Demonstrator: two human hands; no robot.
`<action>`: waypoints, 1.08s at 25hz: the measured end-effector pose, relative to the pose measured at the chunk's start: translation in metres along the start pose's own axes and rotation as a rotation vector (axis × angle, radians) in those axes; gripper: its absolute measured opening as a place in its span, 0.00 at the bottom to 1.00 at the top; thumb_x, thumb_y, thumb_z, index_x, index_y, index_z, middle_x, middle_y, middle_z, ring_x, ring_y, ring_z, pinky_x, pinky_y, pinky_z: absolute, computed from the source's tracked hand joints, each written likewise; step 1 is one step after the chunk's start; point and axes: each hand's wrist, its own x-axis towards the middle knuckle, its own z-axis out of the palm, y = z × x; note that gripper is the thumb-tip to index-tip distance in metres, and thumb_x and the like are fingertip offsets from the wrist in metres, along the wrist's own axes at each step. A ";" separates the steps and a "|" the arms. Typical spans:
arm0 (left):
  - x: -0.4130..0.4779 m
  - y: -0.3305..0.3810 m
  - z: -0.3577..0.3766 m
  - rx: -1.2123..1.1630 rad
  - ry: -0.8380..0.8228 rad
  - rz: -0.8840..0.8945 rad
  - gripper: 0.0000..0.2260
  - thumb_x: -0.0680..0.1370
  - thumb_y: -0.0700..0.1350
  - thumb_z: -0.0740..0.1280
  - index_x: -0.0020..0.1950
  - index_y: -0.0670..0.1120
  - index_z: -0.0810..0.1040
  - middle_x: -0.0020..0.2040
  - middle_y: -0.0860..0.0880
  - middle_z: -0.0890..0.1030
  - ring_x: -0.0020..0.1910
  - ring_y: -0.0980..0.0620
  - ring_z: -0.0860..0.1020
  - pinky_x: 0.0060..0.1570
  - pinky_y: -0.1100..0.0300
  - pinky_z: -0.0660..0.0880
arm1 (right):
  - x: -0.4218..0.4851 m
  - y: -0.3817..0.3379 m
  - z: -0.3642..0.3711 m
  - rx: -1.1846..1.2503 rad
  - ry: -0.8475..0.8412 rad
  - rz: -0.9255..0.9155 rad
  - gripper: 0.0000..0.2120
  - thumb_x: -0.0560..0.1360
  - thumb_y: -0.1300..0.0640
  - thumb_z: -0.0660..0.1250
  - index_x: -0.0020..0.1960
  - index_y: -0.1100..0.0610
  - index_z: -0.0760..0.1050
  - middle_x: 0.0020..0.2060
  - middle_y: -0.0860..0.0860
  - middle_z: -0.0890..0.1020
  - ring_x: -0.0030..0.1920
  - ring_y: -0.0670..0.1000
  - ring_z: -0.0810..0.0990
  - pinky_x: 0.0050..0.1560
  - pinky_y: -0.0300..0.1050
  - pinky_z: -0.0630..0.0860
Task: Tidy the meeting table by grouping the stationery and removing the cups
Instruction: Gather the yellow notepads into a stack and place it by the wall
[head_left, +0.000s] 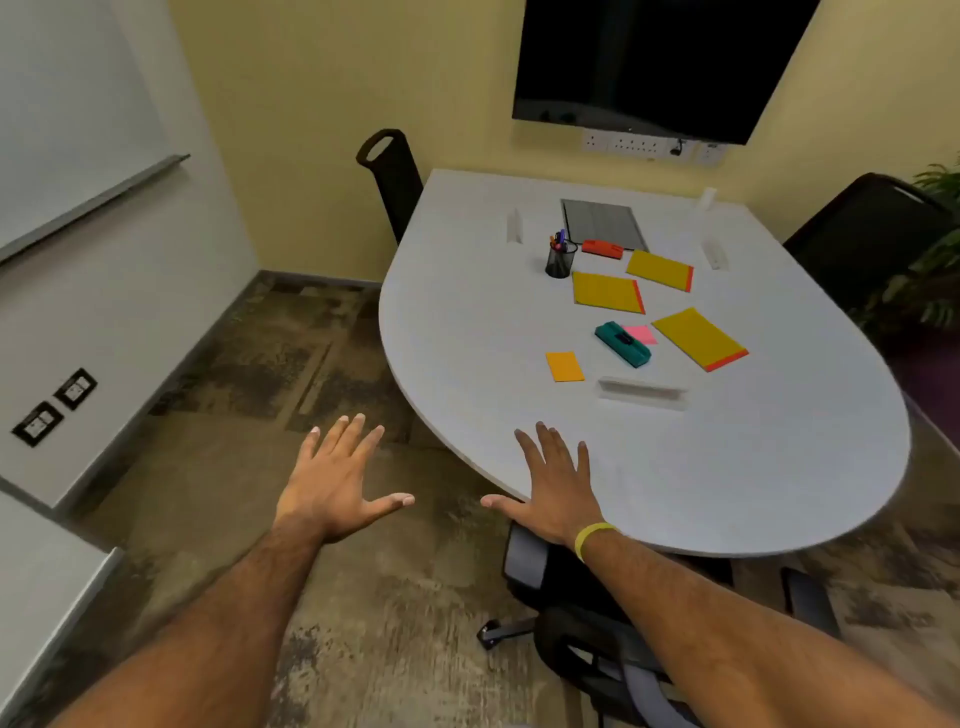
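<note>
On the white meeting table (779, 467) lie three yellow notepads with orange edges (607, 292), (660, 270), (698, 338). A black mesh pen holder (560, 260) with pens stands near a red stapler (602, 248). A teal duster (622, 343) rests beside a pink sticky pad (640, 333), and an orange sticky pad (564, 366) lies nearer me. A pale cup (705, 199) stands at the far side. My left hand (332, 488) is spread open over the floor. My right hand (556, 483), with a yellow wristband, is spread over the table's near edge. Both are empty.
Black chairs stand at the far left (392, 176), at the right (862, 228) and under the near edge (597, 623). A grey mat (602, 223) and white cable slots (643, 392) are on the table. A dark screen (654, 62) hangs on the wall; a plant (935, 260) is at right.
</note>
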 end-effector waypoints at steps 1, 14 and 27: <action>0.005 -0.009 0.000 -0.004 -0.003 -0.002 0.52 0.64 0.82 0.39 0.80 0.51 0.51 0.81 0.47 0.51 0.80 0.49 0.47 0.77 0.44 0.43 | 0.007 -0.008 0.002 -0.004 0.005 -0.006 0.54 0.63 0.17 0.47 0.80 0.46 0.42 0.80 0.52 0.43 0.80 0.54 0.40 0.75 0.64 0.33; 0.214 -0.145 -0.009 0.074 -0.035 0.094 0.52 0.63 0.82 0.39 0.80 0.54 0.50 0.81 0.49 0.51 0.80 0.48 0.45 0.77 0.42 0.42 | 0.213 -0.055 0.018 0.102 0.001 0.183 0.49 0.68 0.21 0.50 0.80 0.45 0.43 0.81 0.51 0.43 0.80 0.53 0.40 0.75 0.65 0.33; 0.469 -0.213 0.004 -0.011 -0.145 0.378 0.53 0.63 0.83 0.45 0.80 0.54 0.48 0.81 0.48 0.50 0.80 0.48 0.47 0.77 0.43 0.42 | 0.396 -0.098 0.020 0.118 -0.006 0.392 0.50 0.68 0.21 0.52 0.80 0.47 0.42 0.81 0.52 0.44 0.80 0.53 0.39 0.75 0.63 0.33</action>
